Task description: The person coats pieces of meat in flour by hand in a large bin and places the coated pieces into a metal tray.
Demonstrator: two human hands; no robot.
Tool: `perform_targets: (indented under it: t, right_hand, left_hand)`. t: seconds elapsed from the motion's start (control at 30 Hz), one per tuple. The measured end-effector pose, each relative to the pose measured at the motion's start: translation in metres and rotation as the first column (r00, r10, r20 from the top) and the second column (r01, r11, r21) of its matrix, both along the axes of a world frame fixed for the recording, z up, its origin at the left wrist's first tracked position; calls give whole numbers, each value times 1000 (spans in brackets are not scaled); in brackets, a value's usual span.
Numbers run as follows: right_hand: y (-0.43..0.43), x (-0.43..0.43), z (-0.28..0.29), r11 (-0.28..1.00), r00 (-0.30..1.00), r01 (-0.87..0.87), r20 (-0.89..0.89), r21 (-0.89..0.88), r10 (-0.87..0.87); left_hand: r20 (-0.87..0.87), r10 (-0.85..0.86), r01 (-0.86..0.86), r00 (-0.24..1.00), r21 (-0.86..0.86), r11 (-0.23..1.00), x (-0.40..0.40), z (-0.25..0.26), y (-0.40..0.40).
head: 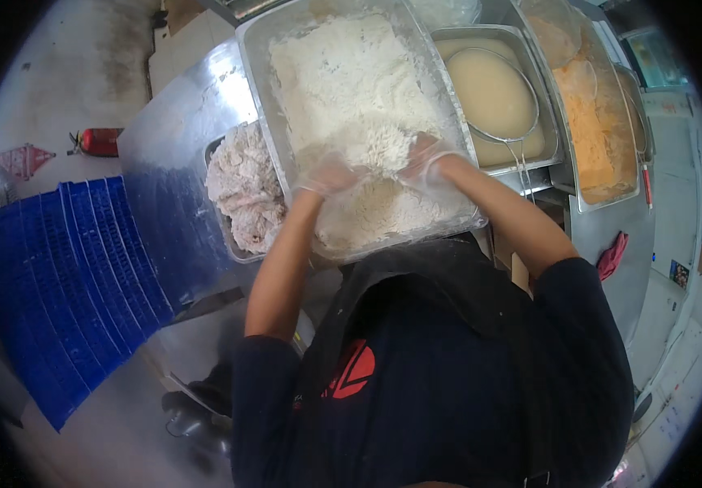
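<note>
A deep metal pan (259, 100) of white flour (351, 73) lies before me. Both my hands are inside its near half, in clear plastic gloves dusted with flour. Between them a shaggy, flour-coated lump (387, 146) sits above the flour; what is under the coating cannot be made out. My right hand (429, 160) grips the lump from its right side, its fingertips partly hidden by flour. My left hand (331, 174) is at the lump's lower left with the fingers pointing inward; whether they close on it is unclear.
Left of the pan, a metal tray (227, 235) holds floured meat pieces (244, 183). To the right are a pan of pale liquid (540, 143) with a wire-handled strainer (492, 94) and a bin of orange powder (591, 134). Stacked blue plastic baskets (76, 287) stand far left, near a fire extinguisher (99, 142).
</note>
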State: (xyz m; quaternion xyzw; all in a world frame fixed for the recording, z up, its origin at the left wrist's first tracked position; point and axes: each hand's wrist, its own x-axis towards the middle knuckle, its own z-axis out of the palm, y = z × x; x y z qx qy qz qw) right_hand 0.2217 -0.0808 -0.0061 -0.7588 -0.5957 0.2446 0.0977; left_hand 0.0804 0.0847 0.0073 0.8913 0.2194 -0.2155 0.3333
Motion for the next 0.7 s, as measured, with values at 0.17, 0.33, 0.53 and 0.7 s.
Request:
perform_targets:
  t: [0.17, 0.33, 0.53, 0.7]
  right_hand:
    - [-15, -13, 65, 835, 979, -81, 113, -544, 169]
    - [-6, -69, -10, 837, 996, 82, 76, -542, -48]
    - [-2, -46, -38, 933, 989, 140, 8, -333, -145]
    - [15, 14, 49, 835, 960, -247, -9, -492, 279]
  left_hand:
    - [-159, -286, 307, 945, 127, 943, 3, 41, -14]
    - [110, -97, 10, 989, 606, 795, -6, -21, -71]
    - [56, -26, 1, 998, 403, 915, 6, -29, -40]
    - [71, -157, 132, 985, 278, 951, -2, -2, 6]
